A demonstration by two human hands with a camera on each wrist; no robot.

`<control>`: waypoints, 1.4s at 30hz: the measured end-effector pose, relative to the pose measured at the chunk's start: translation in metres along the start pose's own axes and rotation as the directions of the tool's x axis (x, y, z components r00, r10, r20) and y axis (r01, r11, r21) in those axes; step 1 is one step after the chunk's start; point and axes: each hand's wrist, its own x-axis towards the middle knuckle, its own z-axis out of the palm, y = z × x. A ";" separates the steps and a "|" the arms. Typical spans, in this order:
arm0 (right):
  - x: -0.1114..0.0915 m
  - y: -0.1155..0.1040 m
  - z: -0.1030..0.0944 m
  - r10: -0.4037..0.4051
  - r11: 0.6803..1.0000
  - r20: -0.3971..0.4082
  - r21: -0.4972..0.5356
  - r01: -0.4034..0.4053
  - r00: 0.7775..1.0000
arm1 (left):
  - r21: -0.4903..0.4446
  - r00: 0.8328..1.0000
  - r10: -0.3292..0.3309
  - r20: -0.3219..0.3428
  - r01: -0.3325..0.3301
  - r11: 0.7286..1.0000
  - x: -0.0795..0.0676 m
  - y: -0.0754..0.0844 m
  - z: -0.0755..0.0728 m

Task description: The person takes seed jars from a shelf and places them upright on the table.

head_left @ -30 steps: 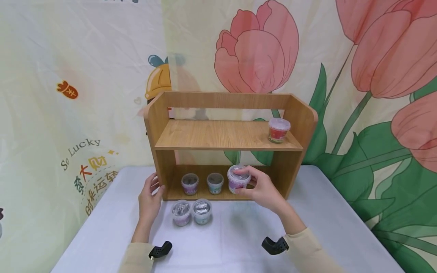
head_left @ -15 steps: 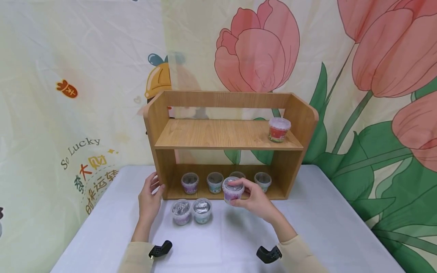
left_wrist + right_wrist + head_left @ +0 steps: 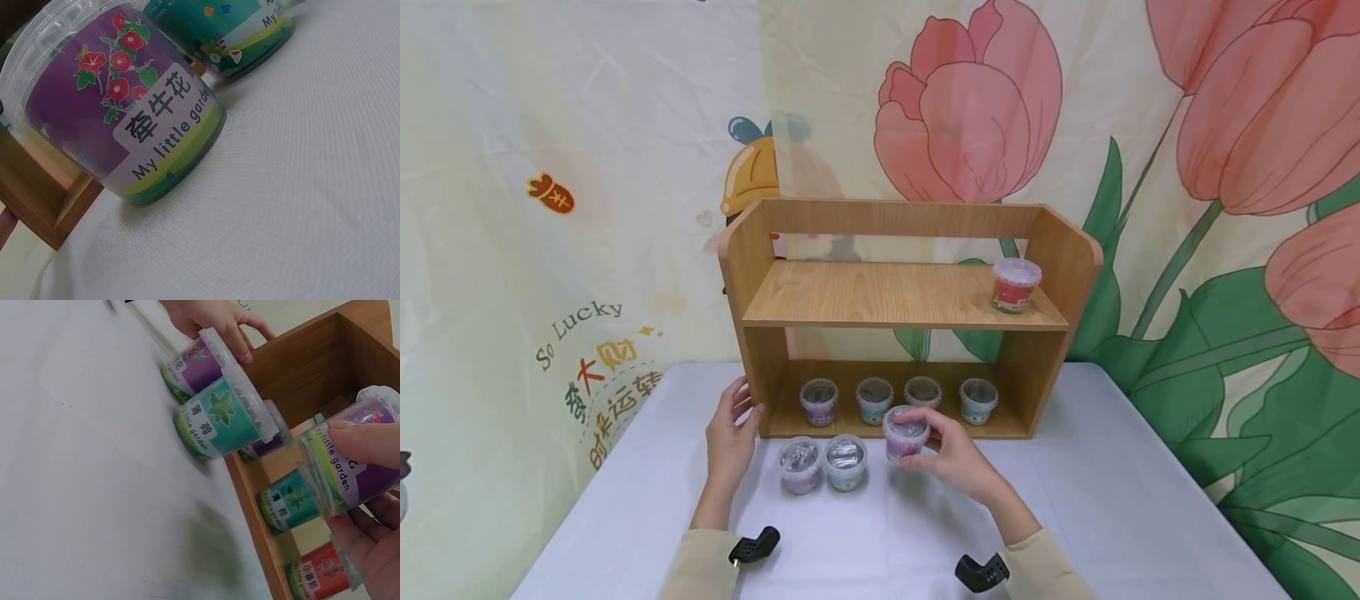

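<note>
- The bench (image 3: 865, 550) has a white cloth, its left and right edges slanting outward towards the viewer; a bare stretch of cloth runs forward from the two standing cups and the right forearm.
- The wooden shelf unit (image 3: 880, 293) stands near the back, with cloth on either side of it.
- Its upper board lies open from the left panel (image 3: 748, 275) across to a red cup (image 3: 1013, 287), which stands near the right panel (image 3: 1063, 292).
- On the lower board, four lidded cups (image 3: 978, 404) stand in a row close behind the front edge, with narrow gaps between them.
- On the bench before that edge, another purple cup (image 3: 800, 467) and a teal cup (image 3: 846, 463) stand side by side.
- The right hand (image 3: 951, 454) is part-closed, thumb and fingers pinching a lidded purple cup (image 3: 904, 442) just in front of the shelf's front edge, right of the teal one.
- The left hand (image 3: 731, 433) is loosely bent, touching the left panel's outer side, thumb at its front edge.
</note>
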 end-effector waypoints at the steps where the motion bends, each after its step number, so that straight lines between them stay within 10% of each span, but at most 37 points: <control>1: 0.000 0.002 0.001 -0.001 1.000 0.001 -0.001 0.001 1.000 | 0.002 1.000 0.003 0.001 -0.003 1.000 0.000 0.000 0.000; 42: 0.005 0.046 0.032 -0.023 1.000 0.091 0.015 0.022 0.996 | 0.006 1.000 -0.015 0.000 0.015 1.000 0.000 0.002 0.000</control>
